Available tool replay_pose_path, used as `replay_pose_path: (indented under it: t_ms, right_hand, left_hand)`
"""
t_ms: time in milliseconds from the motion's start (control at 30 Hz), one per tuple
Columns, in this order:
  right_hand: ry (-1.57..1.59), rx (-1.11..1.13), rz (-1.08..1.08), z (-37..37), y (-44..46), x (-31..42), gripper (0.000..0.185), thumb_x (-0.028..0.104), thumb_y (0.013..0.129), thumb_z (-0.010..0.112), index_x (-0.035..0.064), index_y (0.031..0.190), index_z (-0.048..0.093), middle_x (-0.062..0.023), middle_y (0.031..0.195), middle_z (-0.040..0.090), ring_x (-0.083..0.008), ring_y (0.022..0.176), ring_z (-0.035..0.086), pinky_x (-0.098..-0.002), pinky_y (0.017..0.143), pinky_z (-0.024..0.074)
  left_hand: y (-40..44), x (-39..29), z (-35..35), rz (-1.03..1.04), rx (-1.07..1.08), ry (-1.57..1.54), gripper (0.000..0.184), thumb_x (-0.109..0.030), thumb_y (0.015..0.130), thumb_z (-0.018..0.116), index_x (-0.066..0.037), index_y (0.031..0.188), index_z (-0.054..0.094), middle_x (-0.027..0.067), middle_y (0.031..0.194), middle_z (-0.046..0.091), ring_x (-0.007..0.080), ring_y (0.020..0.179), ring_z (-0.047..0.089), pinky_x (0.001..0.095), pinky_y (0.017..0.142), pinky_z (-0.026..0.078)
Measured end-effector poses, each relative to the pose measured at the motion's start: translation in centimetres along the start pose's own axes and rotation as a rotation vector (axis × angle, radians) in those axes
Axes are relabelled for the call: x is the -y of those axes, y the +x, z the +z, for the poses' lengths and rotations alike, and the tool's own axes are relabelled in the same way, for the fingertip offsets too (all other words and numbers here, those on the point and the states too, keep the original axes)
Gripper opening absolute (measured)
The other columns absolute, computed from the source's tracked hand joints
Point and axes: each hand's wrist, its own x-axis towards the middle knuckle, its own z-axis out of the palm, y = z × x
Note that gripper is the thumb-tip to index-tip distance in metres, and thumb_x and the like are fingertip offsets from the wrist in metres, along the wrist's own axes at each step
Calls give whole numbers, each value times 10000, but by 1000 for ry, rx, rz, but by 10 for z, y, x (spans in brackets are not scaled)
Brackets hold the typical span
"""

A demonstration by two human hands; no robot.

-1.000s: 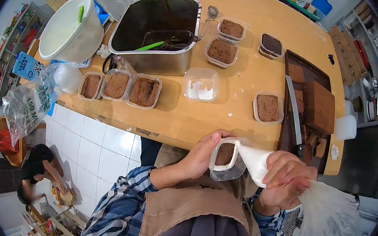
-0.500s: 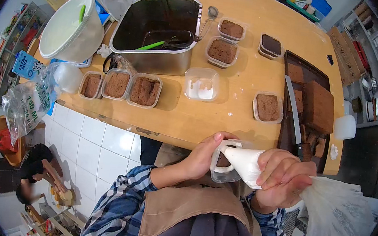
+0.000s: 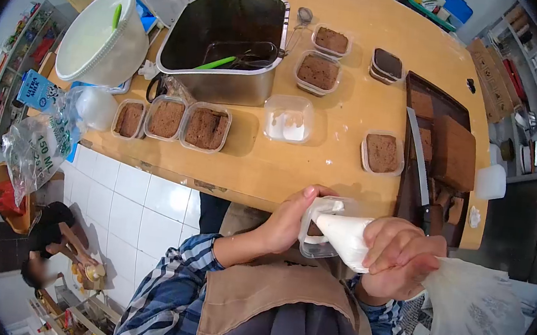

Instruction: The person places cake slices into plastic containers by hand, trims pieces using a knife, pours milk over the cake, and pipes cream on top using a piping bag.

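My left hand [image 3: 290, 222] grips a small clear plastic cup [image 3: 320, 251] at the table's near edge. Inside the cup is brown cake with a band of white cream [image 3: 328, 206] along its sides. My right hand [image 3: 403, 253] is closed around a piping bag [image 3: 346, 238] full of white cream. The bag's tip points left into the cup; the tip itself is hard to make out against the cream. Behind my right hand the bag's loose clear end [image 3: 479, 314] hangs down to the right.
Several cake-filled cups, such as one cup [image 3: 382, 153], stand on the table [image 3: 235, 177]. A partly cream-filled cup [image 3: 288, 118] sits mid-table. At right, a dark tray [image 3: 402, 201] holds cake and a serrated knife [image 3: 419, 157]. A metal tub [image 3: 224, 88] and white bucket [image 3: 123, 54] stand left. Another person [image 3: 55, 237] works lower left.
My right hand and the piping bag have shifted slightly, and the bag's loose end has swung a little. My left hand still holds the cup in nearly the same place.
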Motion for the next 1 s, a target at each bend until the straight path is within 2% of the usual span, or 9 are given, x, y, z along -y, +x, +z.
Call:
replay_pose_path:
  t_ms: [200, 500, 700, 800, 1000]
  right_hand:
    - [-193, -83, 23, -10, -5, 2, 368, 410, 946, 330, 102, 747, 361, 9, 378, 336, -102, 277, 333, -258, 348, 331]
    - [8, -69, 51, 3, -9, 2, 349, 397, 945, 350, 112, 745, 367, 10, 375, 333, -103, 274, 324, -266, 334, 328]
    - [-131, -177, 49, -8, -13, 2, 343, 365, 951, 357, 102, 732, 360, 18, 395, 304, -99, 275, 322, -260, 330, 319]
    - [-130, -86, 41, -18, -12, 3, 348, 365, 949, 367, 99, 725, 356, 21, 405, 290, -96, 276, 321, -262, 327, 314]
    - [-91, -70, 114, -1, -11, 10, 384, 421, 936, 363, 113, 708, 347, 11, 394, 304, -110, 280, 326, -280, 335, 347]
  left_hand:
    - [-1, 0, -3, 7, -27, -36, 619, -516, 932, 188, 0, 1168, 436, 134, 1105, 545, 209, 1025, 542, 351, 919, 422]
    - [0, 1, 1, 5, -27, 18, 618, -500, 938, 180, 12, 1176, 432, 136, 1085, 549, 212, 1000, 550, 349, 897, 433]
    - [-5, -4, -1, 17, -33, -18, 632, -520, 930, 188, 10, 1178, 427, 140, 1089, 548, 212, 1005, 549, 350, 899, 434]
    - [-6, -4, 0, 4, -55, -45, 641, -533, 924, 193, 8, 1181, 422, 142, 1098, 546, 212, 1012, 548, 353, 904, 433]
    - [-4, -1, -1, 21, -30, 31, 658, -552, 915, 196, 7, 1178, 421, 138, 1118, 535, 212, 1022, 543, 356, 906, 432]
